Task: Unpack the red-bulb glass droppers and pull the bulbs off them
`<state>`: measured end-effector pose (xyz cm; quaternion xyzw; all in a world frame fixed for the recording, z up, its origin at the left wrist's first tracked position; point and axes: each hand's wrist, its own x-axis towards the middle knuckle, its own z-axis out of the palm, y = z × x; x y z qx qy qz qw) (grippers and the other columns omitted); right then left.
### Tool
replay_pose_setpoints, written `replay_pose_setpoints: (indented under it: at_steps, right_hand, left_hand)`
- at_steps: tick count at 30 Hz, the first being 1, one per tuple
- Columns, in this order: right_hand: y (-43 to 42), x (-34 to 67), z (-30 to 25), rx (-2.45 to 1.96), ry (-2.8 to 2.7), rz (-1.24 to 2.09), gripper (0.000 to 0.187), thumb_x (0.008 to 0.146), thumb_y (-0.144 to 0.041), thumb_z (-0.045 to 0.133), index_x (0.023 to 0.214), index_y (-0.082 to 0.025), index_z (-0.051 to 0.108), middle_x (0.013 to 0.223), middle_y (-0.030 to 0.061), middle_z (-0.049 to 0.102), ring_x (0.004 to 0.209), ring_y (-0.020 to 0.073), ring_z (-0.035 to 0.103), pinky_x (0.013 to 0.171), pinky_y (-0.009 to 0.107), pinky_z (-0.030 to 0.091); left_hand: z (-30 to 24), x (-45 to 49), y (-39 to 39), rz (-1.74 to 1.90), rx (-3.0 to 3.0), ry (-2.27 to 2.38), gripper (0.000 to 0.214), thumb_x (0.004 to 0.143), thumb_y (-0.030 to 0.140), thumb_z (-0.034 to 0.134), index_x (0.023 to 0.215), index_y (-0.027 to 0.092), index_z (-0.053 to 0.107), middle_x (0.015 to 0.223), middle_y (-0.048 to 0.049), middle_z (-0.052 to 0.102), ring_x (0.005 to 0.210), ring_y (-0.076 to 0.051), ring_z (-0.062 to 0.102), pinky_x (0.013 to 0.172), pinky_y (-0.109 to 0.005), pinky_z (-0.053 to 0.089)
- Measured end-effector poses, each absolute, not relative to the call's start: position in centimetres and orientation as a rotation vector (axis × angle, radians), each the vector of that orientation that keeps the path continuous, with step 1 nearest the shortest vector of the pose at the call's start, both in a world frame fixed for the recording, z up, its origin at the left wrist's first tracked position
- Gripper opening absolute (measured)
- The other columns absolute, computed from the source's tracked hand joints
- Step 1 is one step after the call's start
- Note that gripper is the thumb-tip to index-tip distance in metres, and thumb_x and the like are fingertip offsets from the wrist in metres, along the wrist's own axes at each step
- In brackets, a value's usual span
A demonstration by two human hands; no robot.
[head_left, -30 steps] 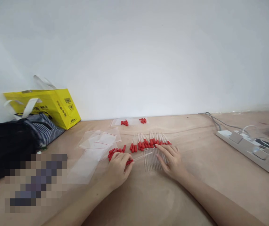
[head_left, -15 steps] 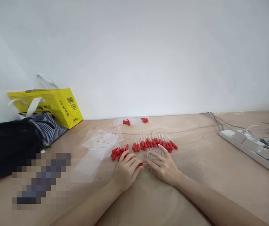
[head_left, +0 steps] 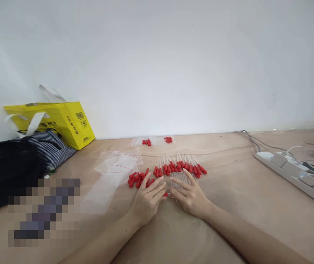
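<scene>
1. Left hand (head_left: 148, 200) pinched a red-capped dropper (head_left: 166, 194) against the table (head_left: 228, 220); right hand (head_left: 191, 196) lay spread over glass tubes (head_left: 183, 176);
2. Pressing down might have cracked them, or let the dropper slip.

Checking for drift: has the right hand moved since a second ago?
Yes: right hand slid left, away from the power strip, toward the left hand.

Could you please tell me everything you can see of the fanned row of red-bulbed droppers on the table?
The droppers are thin clear tubes, each with a red rubbery-looking bulb. They lie flat on the tan table in a fanned row, bulbs toward the person, tips toward the wall. The right hand reaches the row's near edge with its fingertips; real contact is unclear.
</scene>
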<state>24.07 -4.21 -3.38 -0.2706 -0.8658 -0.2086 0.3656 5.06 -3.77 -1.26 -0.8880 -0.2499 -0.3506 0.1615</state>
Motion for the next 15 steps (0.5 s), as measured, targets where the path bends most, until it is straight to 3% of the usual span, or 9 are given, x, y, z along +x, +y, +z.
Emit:
replay_pose_setpoints:
  at_steps: [7,15]
  right_hand:
    - [-4.32,24.32,-3.21,-0.67,-2.291,-0.512,0.026,0.084,-0.005,0.032,0.088,-0.014,0.056,0.07,0.0038,0.065,0.118,0.0159,0.038,0.105,0.052,0.004]
    - [-4.51,24.49,-3.34,-0.641,-2.298,-0.507,0.025,0.083,-0.005,0.033,0.089,-0.014,0.055,0.063,0.002,0.062,0.116,0.0147,0.04,0.105,0.051,0.007]
  left_hand:
    - [-1.7,4.69,-3.43,-1.031,-2.514,-0.651,0.018,0.084,0.019,0.046,0.074,0.019,0.06,0.095,0.0047,0.067,0.107,-0.019,0.051,0.105,-0.05,0.012]
    - [-1.28,4.59,-3.68,-0.985,-2.515,-0.632,0.017,0.083,0.018,0.047,0.072,0.019,0.06,0.089,0.0073,0.068,0.11,-0.02,0.049,0.105,-0.052,0.011]
